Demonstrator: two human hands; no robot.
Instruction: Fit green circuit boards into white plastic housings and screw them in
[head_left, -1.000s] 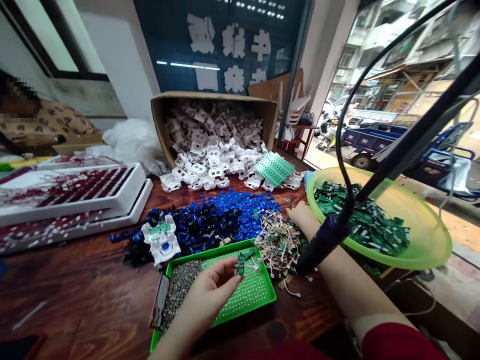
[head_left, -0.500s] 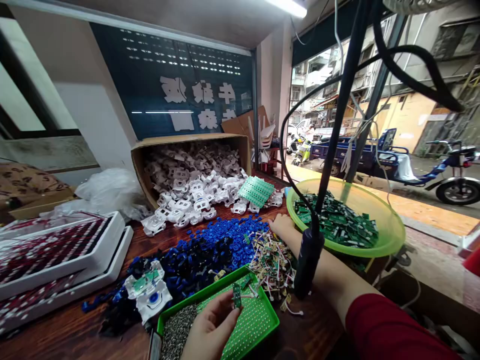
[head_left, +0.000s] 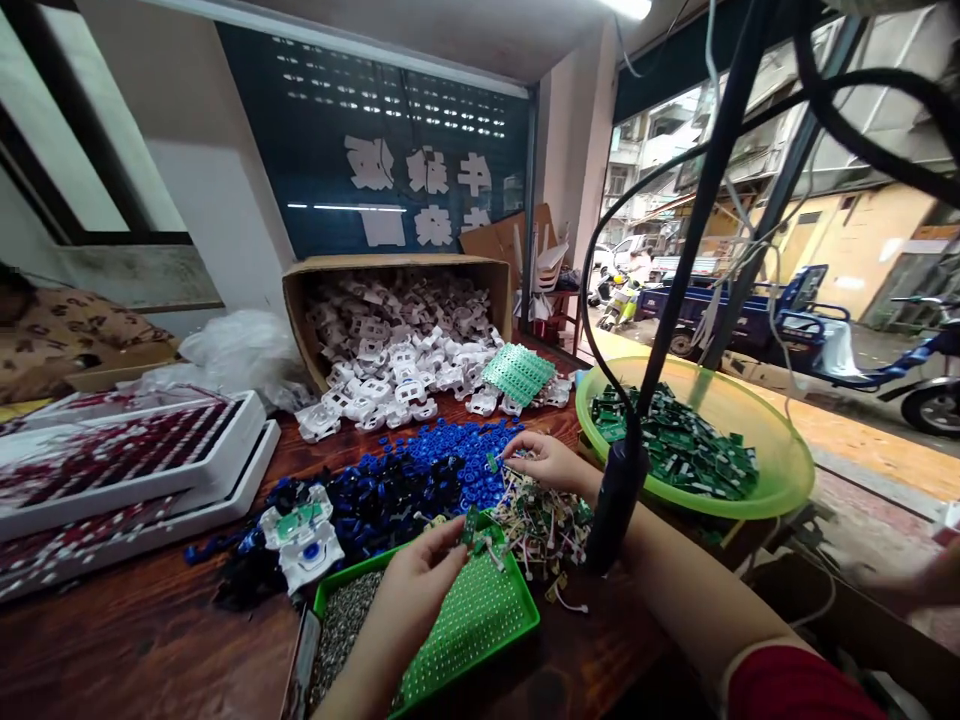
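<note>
My left hand (head_left: 416, 585) is over the green tray (head_left: 480, 620), its fingers pinched on a small green circuit board (head_left: 470, 523) with thin wires. My right hand (head_left: 544, 462) reaches over a heap of small wired boards (head_left: 544, 515) beside the blue plastic parts (head_left: 442, 470), fingers pinched on a small piece at the heap's far edge. A black hanging tool (head_left: 611, 505) on a cable hangs in front of my right forearm.
A tipped cardboard box (head_left: 397, 268) spills white plastic housings (head_left: 397, 370). A yellow-green basin (head_left: 772, 470) holds green boards. White trays (head_left: 135, 470) lie at left. Small screws (head_left: 341, 630) fill the tray's left part. A person sits at far left; another person's hand shows at the right edge.
My right hand has drawn back from the basin's edge to the wired boards and pinched a piece. My left hand has stayed over the tray with its board. The camera has tilted up since the earliest frame.
</note>
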